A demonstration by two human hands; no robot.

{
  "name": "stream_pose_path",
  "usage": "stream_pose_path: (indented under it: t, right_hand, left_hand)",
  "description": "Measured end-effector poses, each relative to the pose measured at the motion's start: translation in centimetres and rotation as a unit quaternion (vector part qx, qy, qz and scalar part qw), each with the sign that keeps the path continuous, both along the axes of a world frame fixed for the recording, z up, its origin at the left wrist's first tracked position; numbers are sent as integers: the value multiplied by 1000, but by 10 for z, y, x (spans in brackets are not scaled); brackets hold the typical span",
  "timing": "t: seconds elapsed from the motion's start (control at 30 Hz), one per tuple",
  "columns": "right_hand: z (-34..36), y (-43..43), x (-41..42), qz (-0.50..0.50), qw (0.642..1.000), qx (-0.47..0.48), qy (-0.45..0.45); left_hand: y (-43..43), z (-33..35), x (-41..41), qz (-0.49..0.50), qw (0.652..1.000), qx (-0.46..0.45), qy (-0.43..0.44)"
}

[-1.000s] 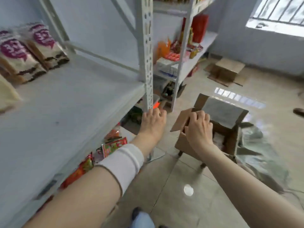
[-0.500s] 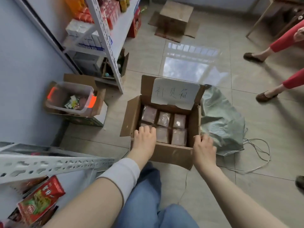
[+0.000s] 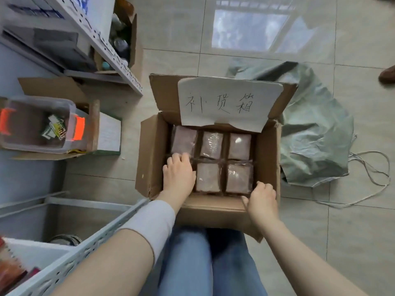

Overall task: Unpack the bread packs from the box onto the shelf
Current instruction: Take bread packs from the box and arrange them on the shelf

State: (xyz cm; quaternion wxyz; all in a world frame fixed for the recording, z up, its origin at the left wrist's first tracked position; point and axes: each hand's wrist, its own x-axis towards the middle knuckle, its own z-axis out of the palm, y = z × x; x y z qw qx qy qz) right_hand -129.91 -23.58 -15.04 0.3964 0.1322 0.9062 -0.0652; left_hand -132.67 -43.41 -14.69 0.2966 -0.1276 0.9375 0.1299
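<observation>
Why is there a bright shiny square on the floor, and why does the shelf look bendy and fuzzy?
Head view: the bright square is a window reflected in the glossy floor tiles; the wide-angle lens slants the shelf rail at the edge, and it looks smeared there; the bread packs in the box look sharper, with a glare spot on one wrapper.

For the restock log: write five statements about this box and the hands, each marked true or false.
1. The box is open, with bread packs inside. True.
2. The left hand is outside the box. False: it is inside, on the near left.
3. A handwritten sheet sits on the far flap. True.
4. The green sack lies left of the box. False: it lies to its right.
5. The right hand holds a pack up. False: it is at the box's near right corner.
</observation>
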Motion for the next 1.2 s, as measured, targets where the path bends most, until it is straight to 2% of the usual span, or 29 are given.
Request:
stream_pose_path:
  t: [0.17,0.27,0.37,0.53,0.63,0.77,0.87,0.97,1.1,1.2]
  right_hand:
    - [-116,2,-34,-136,987,-4,-85]
    - [-161,3,-41,-214,975,10,-64]
    - [-171,1,-42,-266,963,9,-46]
    - [-151,1,-38,-247,969,16,-13]
    - [-142,0,-39,-250,968,14,1]
    - [-144,-4,-33,-268,963,7,-11]
    - [-141,-5,-28,-312,950,-14,-23]
    - [-126,-1,-27,-314,948,-37,-25]
    - [-94,13,-28,-317,945,-69,23]
    - [-70,23,-26,-325,936,-120,61]
  left_hand:
    - [-26,-116,-55,219,974,47,31]
    - [-35,-164,-68,250,964,79,54]
    - [-39,-183,-72,277,953,97,73]
    - [-38,-176,-79,288,949,95,84]
    - [-39,-172,-87,268,958,98,40]
    - [-43,-167,-97,280,949,146,20]
    - [-44,-156,-97,309,934,178,34]
    - [-47,-135,-89,332,922,187,67]
    - [-49,-95,-67,342,912,192,119]
    - [-48,-66,-38,385,890,198,143]
